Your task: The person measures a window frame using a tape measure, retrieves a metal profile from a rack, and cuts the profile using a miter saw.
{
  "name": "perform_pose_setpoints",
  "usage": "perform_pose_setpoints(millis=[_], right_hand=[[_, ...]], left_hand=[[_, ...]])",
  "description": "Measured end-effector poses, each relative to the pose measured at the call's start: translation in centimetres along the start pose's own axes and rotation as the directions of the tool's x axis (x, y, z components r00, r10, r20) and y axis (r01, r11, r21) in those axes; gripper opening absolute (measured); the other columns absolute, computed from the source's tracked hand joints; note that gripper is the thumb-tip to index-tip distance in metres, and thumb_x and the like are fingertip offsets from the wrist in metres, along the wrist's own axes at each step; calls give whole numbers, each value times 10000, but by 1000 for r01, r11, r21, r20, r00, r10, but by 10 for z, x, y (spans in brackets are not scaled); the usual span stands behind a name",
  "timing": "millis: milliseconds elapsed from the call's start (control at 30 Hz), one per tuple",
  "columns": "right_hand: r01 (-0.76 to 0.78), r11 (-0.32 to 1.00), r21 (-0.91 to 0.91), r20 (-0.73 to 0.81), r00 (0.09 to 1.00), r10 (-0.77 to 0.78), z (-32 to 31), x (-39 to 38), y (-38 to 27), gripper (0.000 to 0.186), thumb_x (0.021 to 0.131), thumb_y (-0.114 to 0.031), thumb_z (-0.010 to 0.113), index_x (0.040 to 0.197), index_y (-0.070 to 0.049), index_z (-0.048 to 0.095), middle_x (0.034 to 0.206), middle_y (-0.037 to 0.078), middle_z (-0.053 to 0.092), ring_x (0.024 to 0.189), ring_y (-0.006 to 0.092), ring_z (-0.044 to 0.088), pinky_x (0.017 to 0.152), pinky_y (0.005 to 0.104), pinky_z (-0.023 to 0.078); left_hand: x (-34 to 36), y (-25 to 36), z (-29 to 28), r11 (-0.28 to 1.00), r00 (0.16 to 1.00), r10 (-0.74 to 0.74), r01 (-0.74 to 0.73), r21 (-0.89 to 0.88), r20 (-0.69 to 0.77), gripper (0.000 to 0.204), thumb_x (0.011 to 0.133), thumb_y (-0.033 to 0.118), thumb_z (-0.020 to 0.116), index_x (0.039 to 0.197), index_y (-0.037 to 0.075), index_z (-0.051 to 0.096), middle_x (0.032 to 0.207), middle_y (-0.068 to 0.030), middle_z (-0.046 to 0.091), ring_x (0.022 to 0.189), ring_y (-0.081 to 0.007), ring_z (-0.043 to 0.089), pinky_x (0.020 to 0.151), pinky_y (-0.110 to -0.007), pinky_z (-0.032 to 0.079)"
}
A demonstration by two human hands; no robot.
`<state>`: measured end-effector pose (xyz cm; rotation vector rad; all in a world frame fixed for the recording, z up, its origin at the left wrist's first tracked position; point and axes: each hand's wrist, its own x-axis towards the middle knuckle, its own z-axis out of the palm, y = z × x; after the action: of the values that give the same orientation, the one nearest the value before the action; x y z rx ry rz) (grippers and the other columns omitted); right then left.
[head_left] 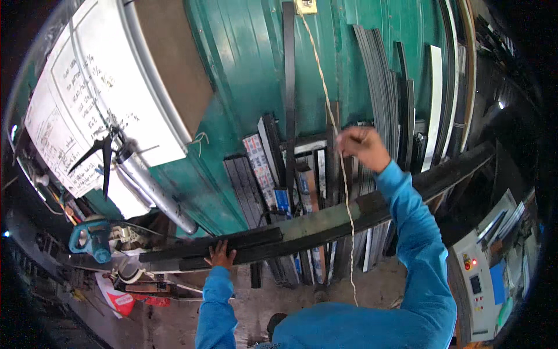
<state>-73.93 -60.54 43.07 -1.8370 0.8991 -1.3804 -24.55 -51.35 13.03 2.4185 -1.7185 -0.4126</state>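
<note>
Back wall: green ribbed sheet point(250, 75) fills the upper centre; profile lengths point(375, 75) lean on it toward the upper right.
Bench: a narrow, worn bench point(325, 222) bows across mid-frame, dark strips point(256, 239) lying along its left-centre part.
Left hand point(221, 255): from my remote seat I see fingers spread, palm down on the strips near the front edge, clasping nothing.
Right hand point(365, 148): right of centre, raised above the bench, fingers curled in at the pale cord point(323, 78); pinched or merely touching, I can't tell.
Cord: runs from the top-centre socket point(306, 6) down past the bench to lower centre.
Step, my read: handling the cord, left hand bracing.
Next move calls for: cord slack kept off the strips, left palm steady.
</note>
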Motion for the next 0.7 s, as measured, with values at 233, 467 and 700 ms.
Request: perform_pose_setpoints(millis=[233, 467, 700], right_hand=[[150, 965, -216, -172, 967, -189, -72, 174, -24, 193, 888, -173, 613, 967, 1, 644, 782, 49, 649, 656, 118, 613, 601, 252, 525], [8, 663, -749, -308, 881, -359, -95, 311, -36, 458, 844, -394, 642, 1083, -3, 634, 983, 147, 677, 852, 212, 656, 741, 347, 530], [-221, 558, -800, -472, 806, -357, -94, 378, -47, 546, 788, -515, 621, 1118, -80, 641, 1135, 184, 630, 1056, 359, 596, 892, 443, 475]], left_hand=[[24, 13, -11, 991, 988, -118, 112, 71, 97, 767, 736, 609, 652, 1406, 399, 341, 1513, -16, 270, 1398, -391, 159, 1053, -690, 155], [56, 10, -7, 986, 981, -119, 99, 138, 153, 809, 658, 642, 703, 1369, 386, 413, 1481, -20, 336, 1395, -406, 153, 1050, -685, 180], [34, 81, 24, 989, 988, 142, -139, -40, 56, 685, 671, 571, 735, 1281, 326, 541, 1427, -33, 418, 1370, -390, 199, 1055, -695, 151]])
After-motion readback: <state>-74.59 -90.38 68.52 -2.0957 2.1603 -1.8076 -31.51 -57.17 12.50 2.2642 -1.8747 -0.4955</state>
